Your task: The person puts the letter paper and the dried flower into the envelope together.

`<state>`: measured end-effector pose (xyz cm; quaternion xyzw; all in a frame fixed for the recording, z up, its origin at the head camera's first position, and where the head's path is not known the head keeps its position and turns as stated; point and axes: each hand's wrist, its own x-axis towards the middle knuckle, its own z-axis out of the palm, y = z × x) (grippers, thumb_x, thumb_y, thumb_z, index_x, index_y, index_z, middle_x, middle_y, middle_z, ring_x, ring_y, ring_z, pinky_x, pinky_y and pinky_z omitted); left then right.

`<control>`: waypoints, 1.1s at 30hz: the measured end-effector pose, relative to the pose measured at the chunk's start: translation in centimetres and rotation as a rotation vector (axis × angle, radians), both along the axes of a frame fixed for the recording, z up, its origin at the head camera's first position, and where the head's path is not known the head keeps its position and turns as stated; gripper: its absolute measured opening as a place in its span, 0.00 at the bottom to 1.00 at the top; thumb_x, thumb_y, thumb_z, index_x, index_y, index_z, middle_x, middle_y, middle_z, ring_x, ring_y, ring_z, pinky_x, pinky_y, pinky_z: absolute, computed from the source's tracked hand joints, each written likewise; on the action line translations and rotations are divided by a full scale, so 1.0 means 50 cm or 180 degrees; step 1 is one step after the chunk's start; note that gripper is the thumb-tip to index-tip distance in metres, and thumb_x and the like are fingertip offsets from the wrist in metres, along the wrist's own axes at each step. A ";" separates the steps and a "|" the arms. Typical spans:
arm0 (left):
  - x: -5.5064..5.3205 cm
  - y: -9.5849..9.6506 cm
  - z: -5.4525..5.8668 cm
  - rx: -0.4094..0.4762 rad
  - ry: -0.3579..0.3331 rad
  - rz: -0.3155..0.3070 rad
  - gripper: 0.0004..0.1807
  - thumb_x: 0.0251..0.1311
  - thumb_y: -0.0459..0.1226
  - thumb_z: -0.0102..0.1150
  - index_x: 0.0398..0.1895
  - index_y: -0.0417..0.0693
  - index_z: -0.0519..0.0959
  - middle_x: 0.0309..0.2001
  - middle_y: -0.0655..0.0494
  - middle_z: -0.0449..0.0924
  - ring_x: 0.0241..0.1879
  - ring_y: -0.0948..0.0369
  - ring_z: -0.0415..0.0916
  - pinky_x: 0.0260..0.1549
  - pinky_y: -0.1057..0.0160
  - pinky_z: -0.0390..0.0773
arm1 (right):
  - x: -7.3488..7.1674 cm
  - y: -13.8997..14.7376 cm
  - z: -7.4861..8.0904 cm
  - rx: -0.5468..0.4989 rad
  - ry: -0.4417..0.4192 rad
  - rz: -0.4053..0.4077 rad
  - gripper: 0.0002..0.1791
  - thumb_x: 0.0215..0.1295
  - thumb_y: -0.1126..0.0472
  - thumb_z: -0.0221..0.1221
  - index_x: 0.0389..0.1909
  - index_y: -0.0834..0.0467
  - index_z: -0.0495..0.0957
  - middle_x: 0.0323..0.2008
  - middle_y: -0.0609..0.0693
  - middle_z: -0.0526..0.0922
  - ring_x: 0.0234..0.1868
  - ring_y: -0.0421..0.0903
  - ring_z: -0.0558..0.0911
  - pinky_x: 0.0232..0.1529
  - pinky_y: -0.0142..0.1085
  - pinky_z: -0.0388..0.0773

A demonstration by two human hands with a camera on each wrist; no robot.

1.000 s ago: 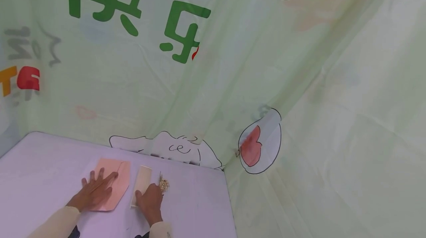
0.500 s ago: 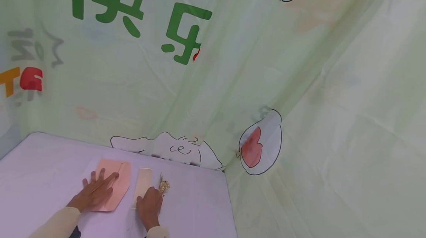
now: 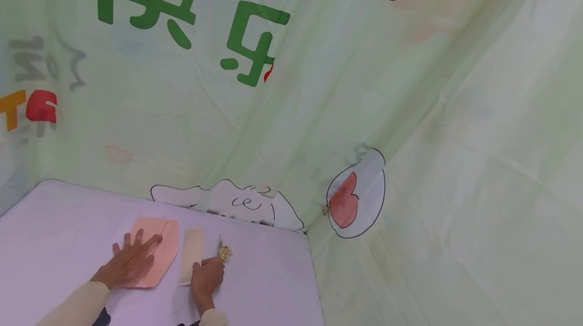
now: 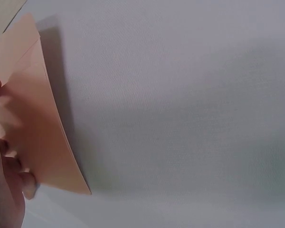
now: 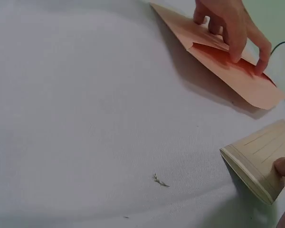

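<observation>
My left hand (image 3: 132, 260) rests spread on a pink paper envelope (image 3: 168, 245), its fingertips pressing near the opening, as the right wrist view shows. To the right lies a folded cream sheet of paper (image 3: 191, 250) with printed lines; in the right wrist view its near end gapes between layers. My right hand (image 3: 208, 278) pinches its right edge, the thumb (image 5: 284, 166) on top and the other fingers curled, partly out of frame. A small bunch of dried flowers (image 3: 224, 252) lies against the right hand's far side; part of its stem is hidden by the hand.
A pale cloth covers the table (image 3: 268, 275). Small plant bits (image 5: 159, 181) lie on it near the cream paper. A green printed curtain (image 3: 291, 128) hangs behind the table and along its right side.
The cream paper has shifted slightly left and turned a little, with my right thumb now at its right edge. My left hand and the envelope have stayed in place.
</observation>
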<state>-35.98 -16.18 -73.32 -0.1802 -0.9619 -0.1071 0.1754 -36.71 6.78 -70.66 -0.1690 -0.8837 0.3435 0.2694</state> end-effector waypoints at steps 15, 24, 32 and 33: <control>-0.010 0.009 0.020 0.0729 -0.0813 0.0142 0.29 0.79 0.44 0.52 0.79 0.53 0.62 0.73 0.09 0.59 0.65 0.07 0.60 0.55 0.08 0.63 | -0.007 0.022 -0.013 -0.1268 0.0296 -0.0043 0.08 0.35 0.67 0.74 0.11 0.56 0.82 0.16 0.47 0.83 0.20 0.41 0.77 0.29 0.42 0.78; 0.000 0.013 0.045 0.0823 -0.0846 0.0174 0.30 0.78 0.42 0.56 0.80 0.50 0.64 0.73 0.09 0.58 0.66 0.07 0.59 0.56 0.08 0.61 | 0.006 0.017 0.030 -0.2039 0.0080 0.0155 0.04 0.46 0.67 0.73 0.20 0.61 0.87 0.25 0.52 0.87 0.29 0.43 0.82 0.37 0.36 0.80; -0.007 0.007 0.028 0.0893 -0.0880 0.0114 0.30 0.79 0.46 0.53 0.80 0.55 0.61 0.75 0.10 0.56 0.67 0.06 0.56 0.57 0.07 0.59 | 0.013 -0.012 0.064 -0.2224 -0.0055 0.0288 0.03 0.53 0.67 0.74 0.26 0.61 0.88 0.31 0.52 0.87 0.34 0.44 0.83 0.40 0.36 0.81; -0.009 0.007 0.025 0.0924 -0.0899 0.0112 0.30 0.79 0.46 0.53 0.80 0.55 0.61 0.75 0.09 0.55 0.67 0.06 0.56 0.57 0.07 0.58 | 0.016 -0.017 0.072 -0.2219 -0.0120 0.0284 0.03 0.54 0.66 0.74 0.27 0.60 0.88 0.31 0.51 0.88 0.34 0.43 0.83 0.40 0.37 0.82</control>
